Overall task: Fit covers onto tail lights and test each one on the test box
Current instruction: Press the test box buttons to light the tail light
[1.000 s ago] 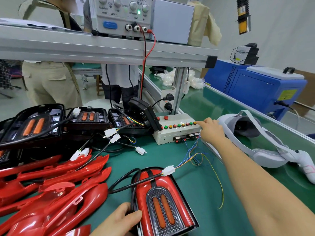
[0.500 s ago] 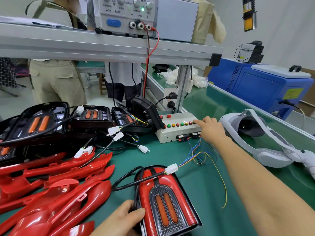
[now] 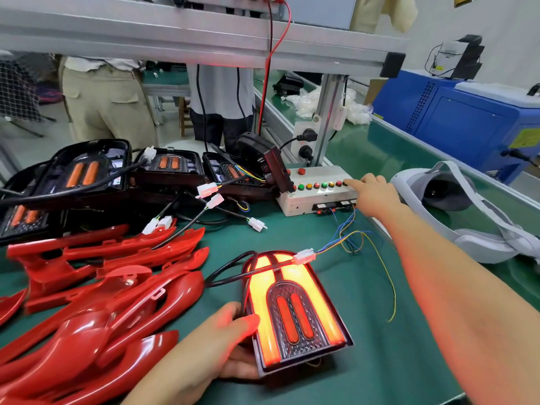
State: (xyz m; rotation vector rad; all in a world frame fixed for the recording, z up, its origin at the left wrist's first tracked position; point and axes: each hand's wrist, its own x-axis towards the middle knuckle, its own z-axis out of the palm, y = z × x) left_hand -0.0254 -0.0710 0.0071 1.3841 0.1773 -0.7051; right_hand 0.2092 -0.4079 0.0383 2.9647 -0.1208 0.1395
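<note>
Lit now, tail light (image 3: 295,314); my right hand (image 3: 372,194) pokes test box (image 3: 298,204) straight-fingered, left hand (image 3: 213,346) grips its rigid, probably light edge.

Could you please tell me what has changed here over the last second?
The tail light has lit up, glowing yellow and red. The right hand's forefinger now touches the test box's end button. The left hand still grips the light's edge; the connector stays plugged.

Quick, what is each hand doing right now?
Left hand: grips the lit tail light by its left edge.
Right hand: holds nothing; its index finger is on the test box button row.
</note>
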